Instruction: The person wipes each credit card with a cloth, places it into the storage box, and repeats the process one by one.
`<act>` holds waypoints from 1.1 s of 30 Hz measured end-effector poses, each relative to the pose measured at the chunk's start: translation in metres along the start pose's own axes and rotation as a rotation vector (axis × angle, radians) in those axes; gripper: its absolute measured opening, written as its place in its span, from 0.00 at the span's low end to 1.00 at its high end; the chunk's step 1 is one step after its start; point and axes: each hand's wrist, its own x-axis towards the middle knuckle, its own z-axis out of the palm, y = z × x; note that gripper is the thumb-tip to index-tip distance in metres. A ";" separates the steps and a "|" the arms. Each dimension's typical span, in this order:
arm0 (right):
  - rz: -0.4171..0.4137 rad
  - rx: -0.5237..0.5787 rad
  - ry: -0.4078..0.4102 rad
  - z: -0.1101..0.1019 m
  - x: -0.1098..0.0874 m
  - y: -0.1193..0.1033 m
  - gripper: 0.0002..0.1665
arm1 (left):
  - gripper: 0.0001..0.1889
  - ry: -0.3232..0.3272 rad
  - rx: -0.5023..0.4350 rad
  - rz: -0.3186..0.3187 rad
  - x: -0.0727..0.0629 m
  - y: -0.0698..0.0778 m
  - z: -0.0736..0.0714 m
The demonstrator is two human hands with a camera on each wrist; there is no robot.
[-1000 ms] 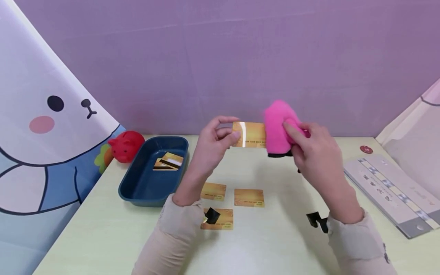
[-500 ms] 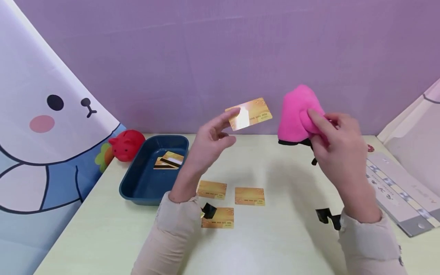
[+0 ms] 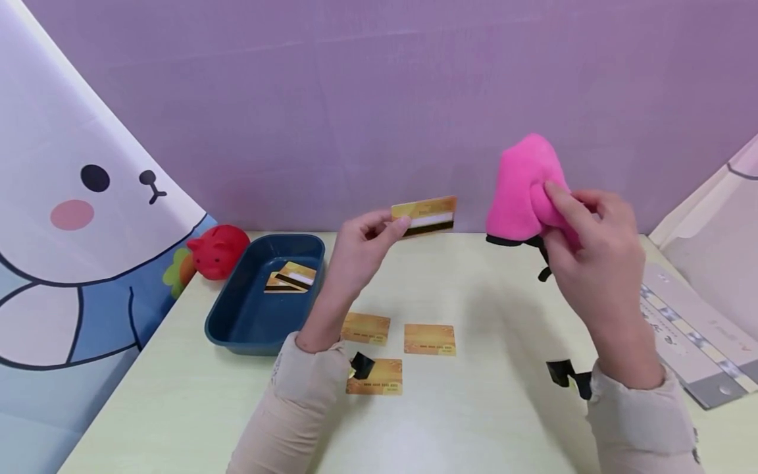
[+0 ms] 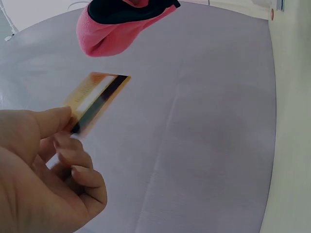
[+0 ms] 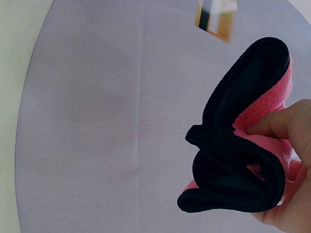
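My left hand [image 3: 358,257] pinches a gold bank card [image 3: 441,214] by one end, above the table. Its back faces the head camera, with the black stripe and white strip showing. In the left wrist view, thumb and fingers grip the card [image 4: 99,99] near a corner. To the right, my right hand [image 3: 601,263] holds a bunched pink plush cloth [image 3: 524,191] with black edging, apart from the card. The right wrist view shows the cloth's black edging [image 5: 214,104] folded over in loops. Three gold cards lie face up on the table below, one of them the nearest card [image 3: 385,382].
A blue tray [image 3: 222,316] at the left has gold cards [image 3: 296,275] inside, stripe side up. Behind it sits a red piggy bank [image 3: 219,253]. A grey-white box [image 3: 699,336] lies at the right. Black tape-like pieces [image 3: 559,372] show by both sleeves. A purple cloth backdrop [image 3: 355,118] hangs behind.
The pink cloth has come off the card and moved right and up with my right hand. My left hand has turned the card from its front to its striped back.
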 end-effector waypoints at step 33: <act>-0.352 -0.068 -0.169 0.037 -0.025 -0.048 0.22 | 0.17 -0.072 -0.144 -0.047 -0.007 -0.001 0.040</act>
